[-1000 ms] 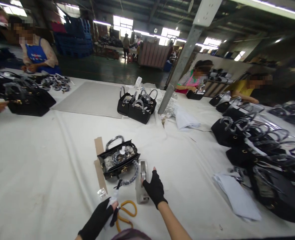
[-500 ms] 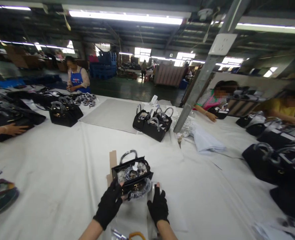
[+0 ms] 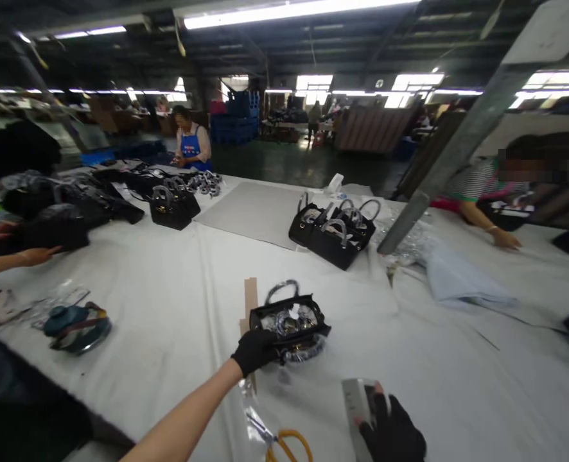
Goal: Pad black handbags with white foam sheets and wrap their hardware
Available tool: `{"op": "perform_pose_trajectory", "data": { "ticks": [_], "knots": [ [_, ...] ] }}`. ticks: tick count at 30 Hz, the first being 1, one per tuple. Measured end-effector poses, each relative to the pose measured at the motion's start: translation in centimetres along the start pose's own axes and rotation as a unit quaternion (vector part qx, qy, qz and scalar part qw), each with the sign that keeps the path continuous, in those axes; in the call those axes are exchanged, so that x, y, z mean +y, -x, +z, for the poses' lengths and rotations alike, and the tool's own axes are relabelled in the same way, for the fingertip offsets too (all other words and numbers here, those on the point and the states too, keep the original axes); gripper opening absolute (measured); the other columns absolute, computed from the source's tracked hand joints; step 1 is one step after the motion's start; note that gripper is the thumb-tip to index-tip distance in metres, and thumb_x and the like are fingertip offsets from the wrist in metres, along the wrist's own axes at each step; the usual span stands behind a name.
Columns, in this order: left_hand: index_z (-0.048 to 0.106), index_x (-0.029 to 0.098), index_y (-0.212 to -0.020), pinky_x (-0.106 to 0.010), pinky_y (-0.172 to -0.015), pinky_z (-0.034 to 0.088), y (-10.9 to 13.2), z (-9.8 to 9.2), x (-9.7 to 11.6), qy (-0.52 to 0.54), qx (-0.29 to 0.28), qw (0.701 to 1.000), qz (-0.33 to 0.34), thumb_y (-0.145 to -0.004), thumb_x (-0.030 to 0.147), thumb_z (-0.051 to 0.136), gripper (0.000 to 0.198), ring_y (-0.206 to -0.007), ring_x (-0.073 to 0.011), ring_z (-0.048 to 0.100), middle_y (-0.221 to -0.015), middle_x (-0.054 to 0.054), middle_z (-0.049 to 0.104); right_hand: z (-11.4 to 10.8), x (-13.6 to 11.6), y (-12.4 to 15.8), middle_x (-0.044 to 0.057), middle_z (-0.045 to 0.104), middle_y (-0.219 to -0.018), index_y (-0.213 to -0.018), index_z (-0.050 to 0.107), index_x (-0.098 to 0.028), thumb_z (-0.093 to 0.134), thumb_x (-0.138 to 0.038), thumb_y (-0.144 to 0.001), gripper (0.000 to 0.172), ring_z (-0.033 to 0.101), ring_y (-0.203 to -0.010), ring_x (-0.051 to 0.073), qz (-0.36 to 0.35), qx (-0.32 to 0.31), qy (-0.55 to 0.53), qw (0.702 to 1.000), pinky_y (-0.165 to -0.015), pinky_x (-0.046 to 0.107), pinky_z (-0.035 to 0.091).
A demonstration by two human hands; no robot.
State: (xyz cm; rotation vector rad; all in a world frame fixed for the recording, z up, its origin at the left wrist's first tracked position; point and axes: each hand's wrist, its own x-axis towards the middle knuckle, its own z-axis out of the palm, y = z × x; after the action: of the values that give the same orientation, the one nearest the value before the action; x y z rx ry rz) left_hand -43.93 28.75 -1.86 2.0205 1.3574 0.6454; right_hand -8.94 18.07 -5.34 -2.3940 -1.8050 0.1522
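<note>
A small black handbag [image 3: 290,323] stands open-topped on the white table cloth, its wrapped handles lying front and back. My left hand [image 3: 254,350], in a black fingerless glove, is closed on the bag's near left corner. Near the bottom edge my right hand [image 3: 393,434], also gloved, grips a grey tape dispenser [image 3: 356,407]. Yellow-handled scissors [image 3: 283,444] lie between my arms, beside a clear plastic strip. A strip of brown cardboard [image 3: 250,298] lies under the bag's left side.
Three black handbags [image 3: 335,231] stand grouped mid-table by a slanted grey post [image 3: 451,156]. More bags [image 3: 169,204] and a teal object [image 3: 76,327] lie left, where another person's hand [image 3: 34,256] rests. Workers sit at the far left and right. Pale folded cloth [image 3: 462,285] lies right.
The view swung left. My left hand moved from the plastic strip by the scissors onto the bag and grips its corner. My right hand stays on the tape dispenser, now low in view.
</note>
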Motion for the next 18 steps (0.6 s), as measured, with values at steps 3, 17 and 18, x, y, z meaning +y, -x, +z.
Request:
{"op": "perform_pose_trajectory", "data": {
  "ticks": [3,17,18],
  "knots": [
    [0.072,0.015,-0.093,-0.037,-0.079,0.048,-1.0,-0.7,-0.1,0.082,0.006,0.997,0.005,-0.079,0.038,0.061,0.029,-0.083,-0.0262,0.063,-0.087,-0.01,0.07,-2.9,-2.6,0.1,0.019,0.04,-0.145,-0.142,0.036,-0.01,0.038,-0.052,-0.081,0.074,0.038,-0.136,0.031,-0.061,0.041,-0.107,0.991,-0.11,0.047,0.035],
    [0.066,0.014,-0.076,-0.038,-0.079,0.048,-1.9,3.2,-2.5,0.261,-0.033,0.953,-0.148,-0.075,0.034,0.059,0.021,-0.085,-0.0246,0.06,-0.086,-0.01,0.07,-0.7,-8.4,3.1,0.015,0.053,-0.137,-0.14,0.039,-0.013,0.053,-0.052,-0.08,0.074,0.052,-0.124,0.03,0.049,-0.036,-0.302,0.951,-0.103,0.045,0.044],
    [0.065,0.015,-0.078,-0.04,-0.084,0.047,-2.2,3.8,-2.7,0.254,-0.011,0.953,-0.164,-0.076,0.033,0.056,0.021,-0.09,-0.0261,0.06,-0.093,-0.012,0.07,0.1,-8.3,2.9,0.016,0.052,-0.137,-0.14,0.04,-0.011,0.051,-0.052,-0.08,0.073,0.051,-0.125,0.031,0.05,-0.029,-0.291,0.955,-0.103,0.046,0.043]
  ]
}}
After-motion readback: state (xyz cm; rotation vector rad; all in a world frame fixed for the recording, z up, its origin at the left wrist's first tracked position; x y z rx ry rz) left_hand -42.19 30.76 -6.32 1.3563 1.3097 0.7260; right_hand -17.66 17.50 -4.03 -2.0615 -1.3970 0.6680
